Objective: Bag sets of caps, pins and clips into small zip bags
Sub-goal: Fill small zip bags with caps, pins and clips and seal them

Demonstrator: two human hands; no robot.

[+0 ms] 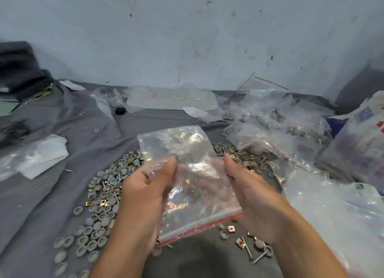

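A grey cloth (pixel 62 120) is spread under everything. Above it, a clear zip bag (pixel 187 174) is held up between both hands, red zip edge nearest the person. It is pinched by the left hand (pixel 143 186), thumb curled on top; the right hand (pixel 249 192) grips its other edge. Grey caps (pixel 97 215), pins (pixel 247 250) and brass clips (pixel 240 243) lie scattered beneath.

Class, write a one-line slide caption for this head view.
Both hands hold a zip bag above loose caps on grey cloth.
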